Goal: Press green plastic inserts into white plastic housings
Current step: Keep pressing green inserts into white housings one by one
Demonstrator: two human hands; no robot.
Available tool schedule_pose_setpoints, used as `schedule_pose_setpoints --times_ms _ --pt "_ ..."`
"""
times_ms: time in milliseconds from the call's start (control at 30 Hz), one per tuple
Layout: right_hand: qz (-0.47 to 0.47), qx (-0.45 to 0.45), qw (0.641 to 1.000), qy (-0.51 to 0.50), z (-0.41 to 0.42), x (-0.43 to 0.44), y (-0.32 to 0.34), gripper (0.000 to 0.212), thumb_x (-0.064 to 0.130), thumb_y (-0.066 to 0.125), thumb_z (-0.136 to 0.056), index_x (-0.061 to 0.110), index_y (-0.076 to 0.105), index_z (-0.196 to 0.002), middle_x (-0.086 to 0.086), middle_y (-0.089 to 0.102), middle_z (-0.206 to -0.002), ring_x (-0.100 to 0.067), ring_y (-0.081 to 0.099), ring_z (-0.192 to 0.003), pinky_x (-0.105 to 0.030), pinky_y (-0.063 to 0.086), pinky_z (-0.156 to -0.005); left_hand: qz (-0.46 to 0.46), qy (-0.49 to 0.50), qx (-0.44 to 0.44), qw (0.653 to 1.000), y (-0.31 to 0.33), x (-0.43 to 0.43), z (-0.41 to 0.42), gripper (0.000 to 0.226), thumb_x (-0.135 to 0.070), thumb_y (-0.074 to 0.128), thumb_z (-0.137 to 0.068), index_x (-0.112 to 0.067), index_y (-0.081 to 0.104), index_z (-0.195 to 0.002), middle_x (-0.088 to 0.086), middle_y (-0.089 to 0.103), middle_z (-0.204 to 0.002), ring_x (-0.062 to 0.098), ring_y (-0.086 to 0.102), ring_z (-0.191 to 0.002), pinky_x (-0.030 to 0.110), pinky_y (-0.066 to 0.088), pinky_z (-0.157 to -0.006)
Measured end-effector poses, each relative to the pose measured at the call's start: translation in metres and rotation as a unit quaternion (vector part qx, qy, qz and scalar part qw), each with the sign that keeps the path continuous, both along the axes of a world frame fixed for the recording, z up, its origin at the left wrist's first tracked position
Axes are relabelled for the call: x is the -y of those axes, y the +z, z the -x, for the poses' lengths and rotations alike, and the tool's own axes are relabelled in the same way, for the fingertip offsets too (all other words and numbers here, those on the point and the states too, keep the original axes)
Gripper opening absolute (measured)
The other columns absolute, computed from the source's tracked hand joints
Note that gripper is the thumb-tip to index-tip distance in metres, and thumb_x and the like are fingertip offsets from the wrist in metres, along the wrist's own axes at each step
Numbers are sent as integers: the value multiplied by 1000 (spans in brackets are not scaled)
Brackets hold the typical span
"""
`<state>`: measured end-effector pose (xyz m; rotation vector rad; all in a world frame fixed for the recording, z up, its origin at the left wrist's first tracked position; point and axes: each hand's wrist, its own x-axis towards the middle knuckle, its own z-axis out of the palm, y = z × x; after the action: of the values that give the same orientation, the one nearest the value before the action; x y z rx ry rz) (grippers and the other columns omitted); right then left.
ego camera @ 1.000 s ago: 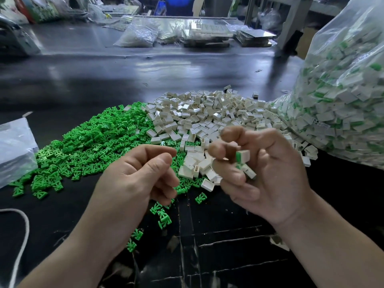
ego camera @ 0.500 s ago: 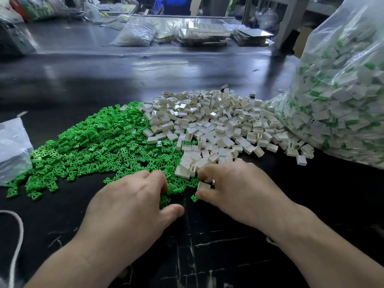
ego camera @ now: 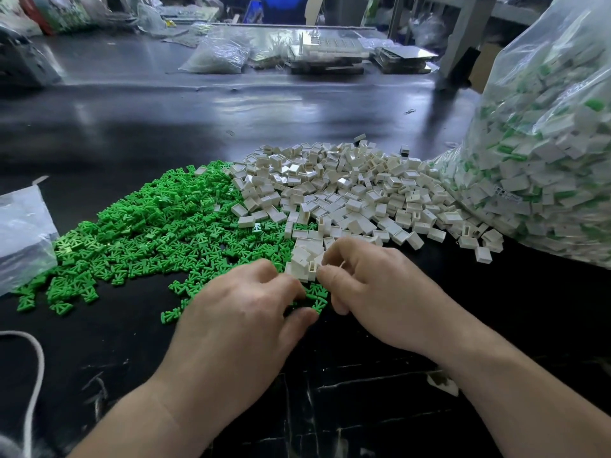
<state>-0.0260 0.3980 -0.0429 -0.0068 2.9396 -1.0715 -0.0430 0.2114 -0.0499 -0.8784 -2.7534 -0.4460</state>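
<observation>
White housings with green already pressed in fill the big clear bag [ego camera: 545,160] at 3 o'clock, the largest thing on the dark tabletop [ego camera: 198,120]. At its foot, from 12 to 2 o'clock of the hands, spreads the loose heap of empty white housings [ego camera: 347,193]. Touching that heap on its 9 o'clock side lies the heap of green inserts [ego camera: 158,233], which runs out to a smaller clear bag [ego camera: 23,233] at the far 9 o'clock edge.

Both hands are down where the two heaps meet. The left hand [ego camera: 244,319] rests palm down on the near fringe of the inserts, fingers bent onto them and thumb lying out toward 3 o'clock. Its grip is hidden under the knuckles, so I cannot tell whether it has an insert.

The right hand [ego camera: 373,292] sits just beside it at 3 o'clock, fingers curled, its grip narrowed to thumb and forefinger pinching the near housing [ego camera: 305,269] from that piece's 3 o'clock side.

That piece stands at the heap's near corner, 11 o'clock of the right hand and 1 o'clock of the left. Its slot mouth faces 6 o'clock, toward the person. By my reading an insert would come from 7 o'clock, the left hand's side, and enter along the 6 to 12 line.
</observation>
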Motion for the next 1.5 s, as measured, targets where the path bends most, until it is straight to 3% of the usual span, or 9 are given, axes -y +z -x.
schedule_pose_setpoints --times_ms 100,233,400,600,733,933,1100,1267,1500 --pt "206 50 977 -15 0 0 2 16 35 53 -100 28 62 -90 2 73 -74 -5 50 -45 -21 39 -46 13 -15 -21 1000 -9 -10 -1 29 -53 62 -80 -24 67 -79 -9 52 -73 17 52 -65 27 35 -58" --pt "445 103 889 -35 2 -4 2 7 21 63 -97 20 67 -91 -9 66 -74 -13 40 -41 -17 27 -34 15 -15 -43 999 -12 -16 4 24 -40 78 -72 -22 62 -69 -7 49 -66 19 51 -61 27 29 -58" --pt "571 132 810 -13 5 -11 1 19 19 78 -78 16 70 -95 -7 58 -75 -9 42 -45 -15 29 -33 -4 -28 -41 999 -12 -14 4 22 -32 75 -71 -23 55 -69 -8 49 -67 17 48 -62 29 35 -59" --pt "652 160 740 45 3 -15 4 25 11 69 -83 11 68 -108 -7 58 -79 -7 44 -46 -16 33 -33 -130 13 1 991 -3 -8 5 17 -21 72 -78 -24 55 -74 -11 52 -61 12 48 -58 20 37 -55" --pt "635 156 754 66 3 -14 5 16 11 69 -83 10 73 -99 -7 60 -81 -7 45 -46 -16 34 -34 -328 26 122 937 0 -5 3 24 -20 70 -83 -37 68 -100 -16 67 -81 0 62 -72 5 42 -57" --pt "540 122 832 34 0 -5 5 1 21 74 -83 20 74 -83 -7 64 -80 -10 44 -46 -17 30 -35 -522 -6 282 805 8 -5 2 10 -19 68 -82 -27 71 -88 4 75 -81 18 73 -74 21 57 -64" --pt "489 119 864 25 -2 2 7 23 35 70 -82 12 71 -86 -5 61 -77 -11 42 -45 -19 27 -35 -540 10 304 785 7 -2 4 17 -38 72 -78 -22 73 -85 1 68 -70 14 65 -63 22 53 -57" --pt "461 87 882 42 -5 8 3 29 32 67 -91 4 68 -89 -3 60 -71 -10 43 -44 -18 29 -35 -613 -5 412 675 3 -2 9 6 -20 66 -77 -21 72 -75 10 68 -71 19 64 -57 25 49 -46" --pt "463 49 884 40 -6 10 3 13 36 70 -84 24 74 -82 0 57 -68 -9 44 -44 -18 30 -36 -618 -8 416 667 3 -2 9 4 -21 68 -76 -21 72 -75 13 70 -75 20 66 -59 25 49 -45"
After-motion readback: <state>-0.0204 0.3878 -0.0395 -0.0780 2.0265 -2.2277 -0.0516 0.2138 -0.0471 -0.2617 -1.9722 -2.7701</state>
